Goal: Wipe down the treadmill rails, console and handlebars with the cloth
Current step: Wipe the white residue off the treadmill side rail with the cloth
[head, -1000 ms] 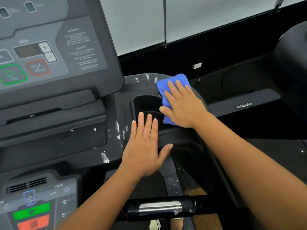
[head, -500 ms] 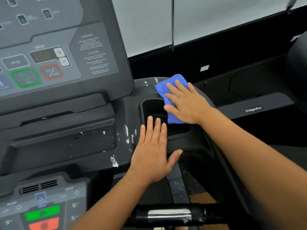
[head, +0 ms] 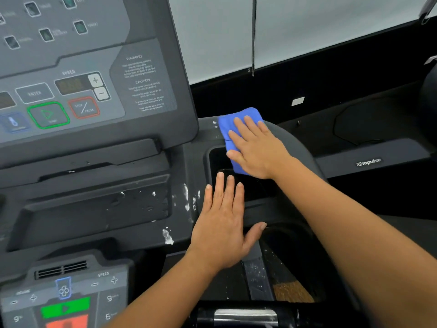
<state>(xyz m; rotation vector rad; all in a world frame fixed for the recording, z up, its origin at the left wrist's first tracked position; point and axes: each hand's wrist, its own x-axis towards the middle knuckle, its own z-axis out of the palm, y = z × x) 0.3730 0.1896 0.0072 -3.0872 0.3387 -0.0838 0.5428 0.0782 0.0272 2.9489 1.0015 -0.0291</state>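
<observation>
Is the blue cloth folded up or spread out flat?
Folded. The blue cloth is a small thick pad with a layered edge, pressed under the flat right hand.

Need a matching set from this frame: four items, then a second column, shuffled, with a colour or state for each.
1 cloth
2 left hand
3 stop/pause button
4 start button

A red outline
B flat on the console, holding nothing
C green outline
D blue, pressed under the right hand

Pairs: 1-D, 2-B, 3-A, 4-C
</observation>
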